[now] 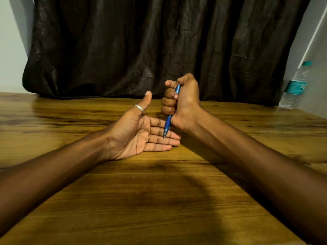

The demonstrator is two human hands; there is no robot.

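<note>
My right hand (182,101) grips a blue pen (167,124) in a fist, fingers curled round the barrel and thumb near its top end. The pen stands nearly upright with its tip pointing down. My left hand (139,135) lies palm up on the wooden table (159,200), fingers straight and together, thumb raised with a silver ring on it. The pen tip sits right over the left hand's fingers; whether it touches them is unclear.
A dark curtain (159,46) hangs behind the table's far edge. A clear plastic water bottle (295,87) with a teal label and cap stands at the far right corner, by the white wall.
</note>
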